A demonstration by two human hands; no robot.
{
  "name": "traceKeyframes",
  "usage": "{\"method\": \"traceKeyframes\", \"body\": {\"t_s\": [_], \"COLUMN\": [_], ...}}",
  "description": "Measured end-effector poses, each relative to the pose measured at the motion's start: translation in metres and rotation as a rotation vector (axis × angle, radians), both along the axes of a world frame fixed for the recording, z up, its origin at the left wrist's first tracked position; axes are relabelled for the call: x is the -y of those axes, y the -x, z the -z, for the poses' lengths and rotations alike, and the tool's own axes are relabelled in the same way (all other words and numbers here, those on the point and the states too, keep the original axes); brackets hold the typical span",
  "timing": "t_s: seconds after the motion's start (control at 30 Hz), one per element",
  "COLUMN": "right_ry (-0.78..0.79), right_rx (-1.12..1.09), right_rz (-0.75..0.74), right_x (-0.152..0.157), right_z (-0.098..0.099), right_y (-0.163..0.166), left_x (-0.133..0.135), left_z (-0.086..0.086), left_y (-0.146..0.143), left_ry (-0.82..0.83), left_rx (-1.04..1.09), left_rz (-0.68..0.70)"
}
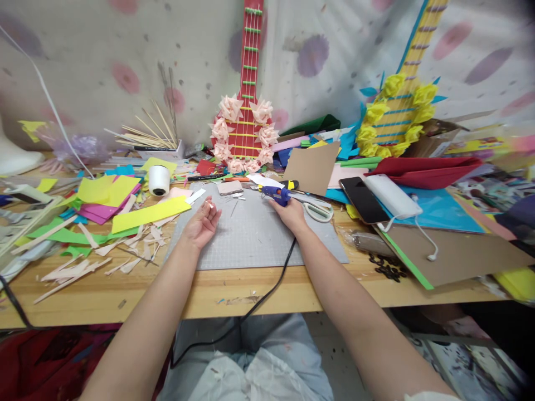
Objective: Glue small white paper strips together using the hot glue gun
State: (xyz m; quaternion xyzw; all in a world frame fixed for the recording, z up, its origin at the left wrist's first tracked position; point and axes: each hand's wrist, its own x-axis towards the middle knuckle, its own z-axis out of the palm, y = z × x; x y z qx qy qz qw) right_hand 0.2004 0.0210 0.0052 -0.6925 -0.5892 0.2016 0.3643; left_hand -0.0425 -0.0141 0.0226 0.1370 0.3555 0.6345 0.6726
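Over cutting mat (251,239): my right hand (295,214) grips blue glue gun (276,194); left hand (203,225), palm up, pinches pale scrap (209,205), presumably keeping it accessible.

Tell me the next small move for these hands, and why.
Probably bring the blue glue gun toward the small pale piece: the right hand grips the gun, the left hand holds the piece at its fingertips, and the two are apart over the gray mat.
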Motion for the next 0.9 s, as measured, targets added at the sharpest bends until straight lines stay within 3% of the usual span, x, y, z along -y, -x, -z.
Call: {"method": "traceKeyframes", "body": {"t_s": [0.9], "right_ry": [0.092], "right_rx": [0.191], "right_rz": [0.027], "right_x": [0.0009], "right_z": [-0.0061], "right_y": [0.0031], "left_x": [0.0008], "left_z": [0.0], "left_y": [-0.0011], "left_ry": [0.01], "left_rx": [0.043], "left_rz": [0.003]}}
